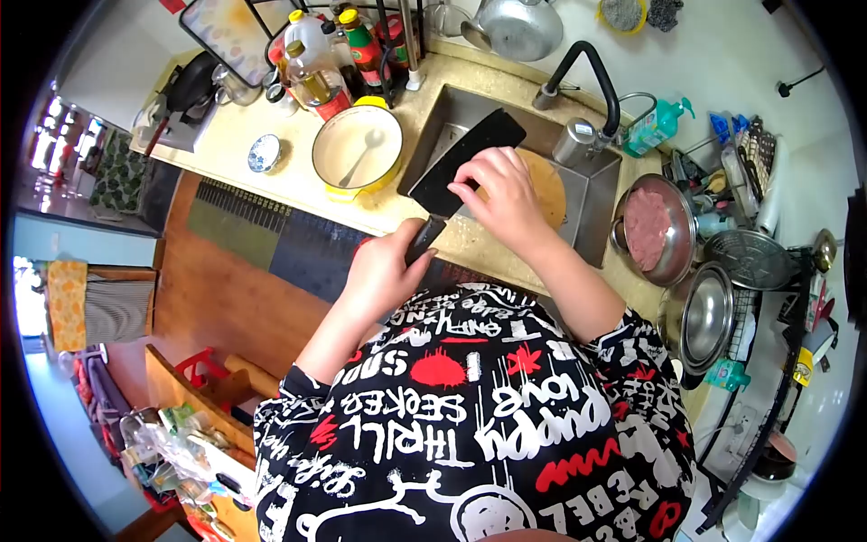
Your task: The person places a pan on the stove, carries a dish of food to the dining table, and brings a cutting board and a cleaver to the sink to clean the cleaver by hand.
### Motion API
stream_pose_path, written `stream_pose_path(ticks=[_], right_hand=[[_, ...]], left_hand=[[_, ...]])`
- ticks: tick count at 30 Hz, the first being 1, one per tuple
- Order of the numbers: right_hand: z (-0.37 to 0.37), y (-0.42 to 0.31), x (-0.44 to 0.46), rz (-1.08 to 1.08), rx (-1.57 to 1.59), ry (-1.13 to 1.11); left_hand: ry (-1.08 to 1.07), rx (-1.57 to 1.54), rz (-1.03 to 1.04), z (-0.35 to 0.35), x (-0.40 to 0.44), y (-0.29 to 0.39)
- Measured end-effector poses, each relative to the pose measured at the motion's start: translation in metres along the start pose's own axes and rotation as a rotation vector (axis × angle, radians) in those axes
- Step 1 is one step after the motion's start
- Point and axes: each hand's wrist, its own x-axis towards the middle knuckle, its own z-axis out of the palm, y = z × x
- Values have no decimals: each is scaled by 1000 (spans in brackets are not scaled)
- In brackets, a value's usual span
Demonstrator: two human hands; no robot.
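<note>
A black cleaver (465, 158) is held over the near left part of the steel sink (593, 203). My left hand (384, 269) is wrapped round its dark handle. My right hand (501, 194) is at the blade's right side, with the fingers bent and close together against or just over the blade; what they pinch, if anything, is too small to make out. Behind my right hand, a round wooden board (548, 185) lies in the sink, partly hidden by the hand.
Left of the sink stand a yellow pot (318, 154) with a spoon and a small patterned bowl (265, 154). Bottles (361, 54) stand behind. A black faucet (596, 59) arches over the sink. To the right are a pan of pink meat (647, 226) and metal bowls (707, 316).
</note>
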Motion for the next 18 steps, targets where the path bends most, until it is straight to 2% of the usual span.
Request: stream_pose_path(ticks=[5,7,11,16,18], right_hand=[[-29,39,33,117,-208,291],[-28,23,36,44,-273,274],[-4,-14,23,-88,-116,130],[-21,18,38,107,-105,187],[-14,3,32,11,-77,85]], left_hand=[[-15,20,-5,-19,2,19],[-6,7,-10,-19,3,25],[21,-30,-18,-9,4,25],[13,-61,-48,-6,-2,23],[29,-54,-52,-5,-3,23]])
